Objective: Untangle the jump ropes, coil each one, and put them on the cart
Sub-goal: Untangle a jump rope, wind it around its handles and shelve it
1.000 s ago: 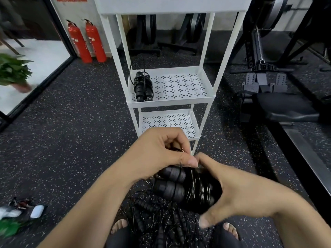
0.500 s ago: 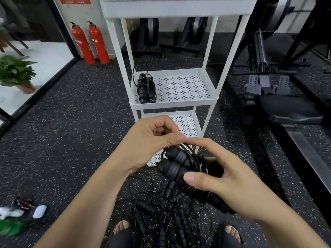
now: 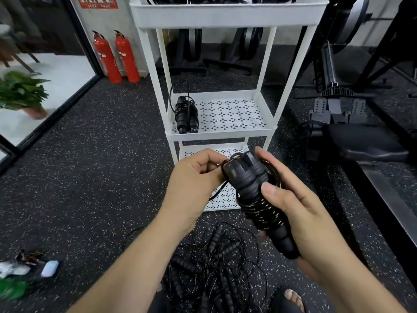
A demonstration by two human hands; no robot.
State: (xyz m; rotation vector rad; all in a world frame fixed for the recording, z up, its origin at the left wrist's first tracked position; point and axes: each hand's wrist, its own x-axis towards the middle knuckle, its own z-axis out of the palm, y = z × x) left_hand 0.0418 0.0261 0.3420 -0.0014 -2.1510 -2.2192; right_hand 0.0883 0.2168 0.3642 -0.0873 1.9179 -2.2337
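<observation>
The right hand (image 3: pixel 300 213) grips the rope (image 3: pixel 248 184), thumb across the front and fingers curled behind the two handles, with the cord wound in tight turns round their middle. The left hand (image 3: pixel 194 184) is closed in a pinch on the cord end (image 3: pixel 217 192) just beside the handle tops.

A second ago this bundle lay nearly level and low over the tangle (image 3: pixel 214 267), with both hands bunched on it. Half a second ago it was tipping up. Now it stands steeply tilted, handle tops pointing far toward the cart (image 3: pixel 225 14), and it is held higher, in front of the cart's bottom shelf. The left hand has moved off the bundle's body to its top, where only a short length of cord is still loose.

That suggests the winding of this rope is all but done, and what remains is probably to tuck or secure the end so the turns do not spring off.

The middle shelf (image 3: pixel 225 134) already holds one coiled rope (image 3: pixel 186 114) at its left side, with bare shelf to the right of it, a likely spot for this one. Dark ropes also show on the top shelf, though the frame edge cuts them off.

The tangle on the near floor still holds several handles and much loose cord, so the task seems well short of finished.
</observation>
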